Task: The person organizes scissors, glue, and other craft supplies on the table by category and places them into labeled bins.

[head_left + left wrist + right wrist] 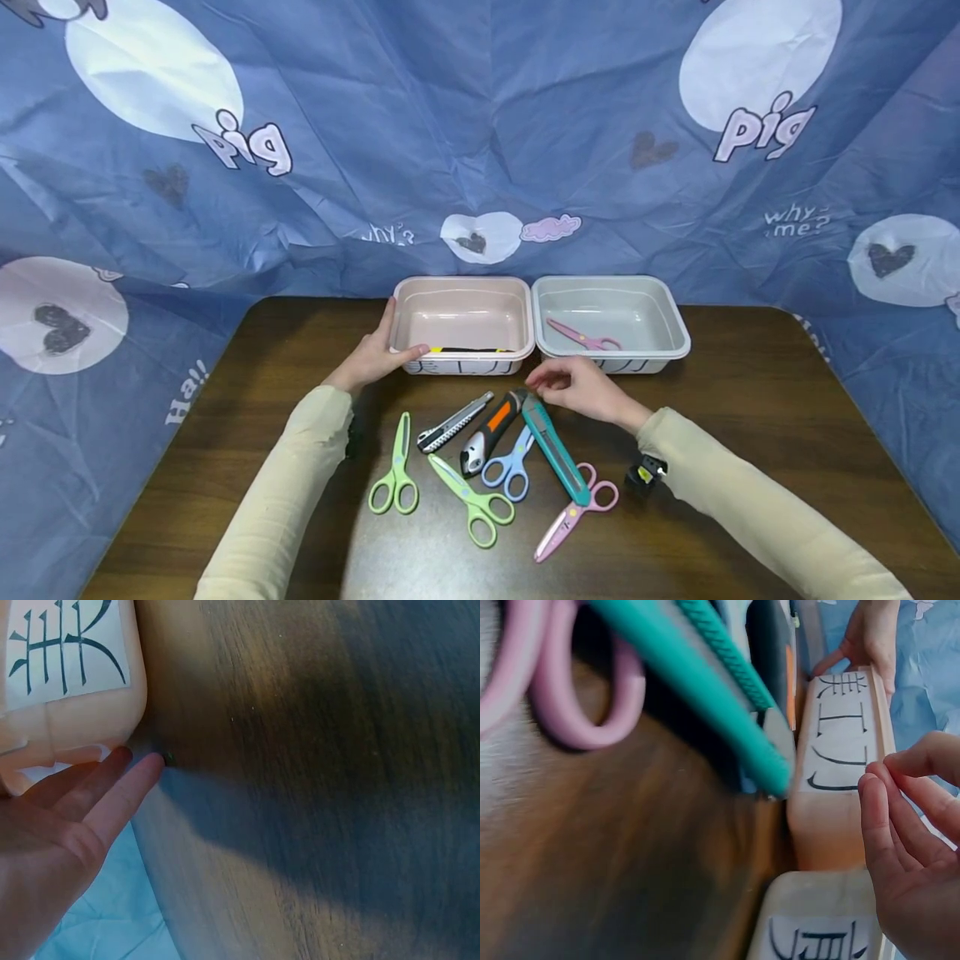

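Observation:
My left hand (375,354) rests on the left front corner of the pink tub (517,354), its thumb over the front rim and its fingers straight along the end. My right hand (581,387) hovers before the gap between the tubs, thumb and fingertips drawn loosely together with nothing between them. Right below its fingertips is the tip of a teal box cutter (555,450), lying across pink scissors (555,533). An orange-and-black utility knife (495,425), a silver-and-black snap-off cutter (453,423) and blue scissors (510,471) lie to the left.
Two green scissors (401,467) (465,492) lie nearer the table's front. The grey tub (678,333) at the right holds small pink scissors (581,335). A yellow-and-black object (472,350) shows partly behind the pink tub's front wall. A blue curtain (480,150) hangs behind the table.

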The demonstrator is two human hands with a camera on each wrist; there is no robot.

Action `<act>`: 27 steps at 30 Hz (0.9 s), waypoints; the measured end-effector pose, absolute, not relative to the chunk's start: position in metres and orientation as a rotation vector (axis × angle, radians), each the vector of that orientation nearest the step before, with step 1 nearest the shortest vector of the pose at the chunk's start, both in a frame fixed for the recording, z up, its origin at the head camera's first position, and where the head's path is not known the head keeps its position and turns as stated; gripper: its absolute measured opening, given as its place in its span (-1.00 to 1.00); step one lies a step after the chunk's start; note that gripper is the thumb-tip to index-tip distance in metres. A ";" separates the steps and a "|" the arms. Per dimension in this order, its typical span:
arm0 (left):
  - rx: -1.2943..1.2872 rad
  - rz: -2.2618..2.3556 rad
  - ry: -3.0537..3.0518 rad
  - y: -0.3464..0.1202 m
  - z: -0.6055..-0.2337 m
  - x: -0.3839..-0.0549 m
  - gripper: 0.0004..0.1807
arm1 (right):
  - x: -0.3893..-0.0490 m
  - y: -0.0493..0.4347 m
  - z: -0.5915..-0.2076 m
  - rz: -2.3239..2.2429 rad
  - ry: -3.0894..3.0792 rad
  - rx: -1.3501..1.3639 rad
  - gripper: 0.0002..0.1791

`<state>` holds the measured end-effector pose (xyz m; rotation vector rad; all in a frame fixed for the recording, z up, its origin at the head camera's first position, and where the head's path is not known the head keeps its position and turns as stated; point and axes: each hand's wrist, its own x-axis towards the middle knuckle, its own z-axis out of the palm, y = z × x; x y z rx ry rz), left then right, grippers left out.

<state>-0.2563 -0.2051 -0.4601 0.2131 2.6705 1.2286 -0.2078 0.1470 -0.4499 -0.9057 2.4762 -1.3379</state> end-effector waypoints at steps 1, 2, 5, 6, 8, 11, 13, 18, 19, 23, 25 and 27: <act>0.210 1.232 2.669 -0.205 -0.460 -0.256 0.21 | -0.207 0.149 -0.452 -1.338 2.476 -0.901 -0.78; 0.208 1.234 2.667 -0.205 -0.460 -0.256 0.21 | -0.206 0.151 -0.454 -1.340 2.474 -0.897 -0.78; 0.195 1.235 2.657 -0.205 -0.459 -0.256 0.21 | -0.204 0.156 -0.459 -1.332 2.487 -0.890 -0.78; 0.192 1.235 2.652 -0.205 -0.459 -0.256 0.22 | -0.204 0.158 -0.461 -1.326 2.491 -0.888 -0.78; 0.191 1.234 2.649 -0.205 -0.458 -0.256 0.22 | -0.202 0.161 -0.463 -1.305 2.500 -0.888 -0.78; 0.185 1.239 2.644 -0.205 -0.457 -0.255 0.22 | -0.199 0.165 -0.466 -1.281 2.501 -0.879 -0.77; 0.185 1.241 2.645 -0.204 -0.457 -0.254 0.22 | -0.196 0.168 -0.468 -1.271 2.492 -0.872 -0.76; 0.194 1.246 2.646 -0.204 -0.456 -0.254 0.20 | -0.192 0.176 -0.475 -1.271 2.471 -0.859 -0.74; 0.197 1.240 2.650 -0.205 -0.456 -0.254 0.20 | -0.191 0.178 -0.478 -1.271 2.466 -0.860 -0.74; 0.199 1.232 2.657 -0.205 -0.457 -0.255 0.20 | -0.187 0.182 -0.484 -1.275 2.446 -0.831 -0.73; 0.194 1.231 2.654 -0.205 -0.458 -0.255 0.20 | -0.185 0.183 -0.487 -1.281 2.431 -0.812 -0.73; 0.191 1.235 2.649 -0.205 -0.459 -0.256 0.20 | -0.182 0.184 -0.489 -1.291 2.413 -0.795 -0.72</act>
